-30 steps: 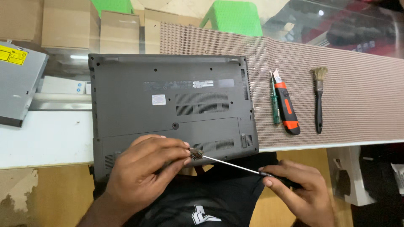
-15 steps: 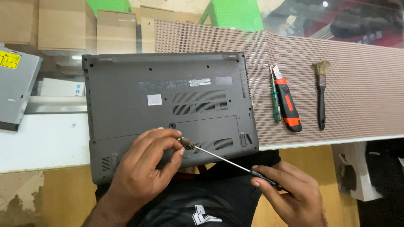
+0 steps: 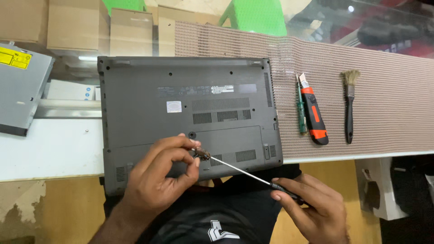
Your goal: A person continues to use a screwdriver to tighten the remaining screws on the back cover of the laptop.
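Head view: screwdriver (image 3: 239, 169) tip sits on upturned laptop (image 3: 185, 113) base near front edge, on worktop (image 3: 49, 149); left hand (image 3: 158, 180) pinches the tip end, right hand (image 3: 312, 205) closed round the handle. Long slanted shaft could slip, scratching the case.

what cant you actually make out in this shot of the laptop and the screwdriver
- Head view: the screwdriver tip, and any screw under it, is hidden by the left hand fingers.
- The screwdriver handle is mostly covered by the right hand.
- The laptop near left corner is hidden behind the left hand.
- The grey drive is cut off by the left edge.
- The laptop's label print is too small to read.
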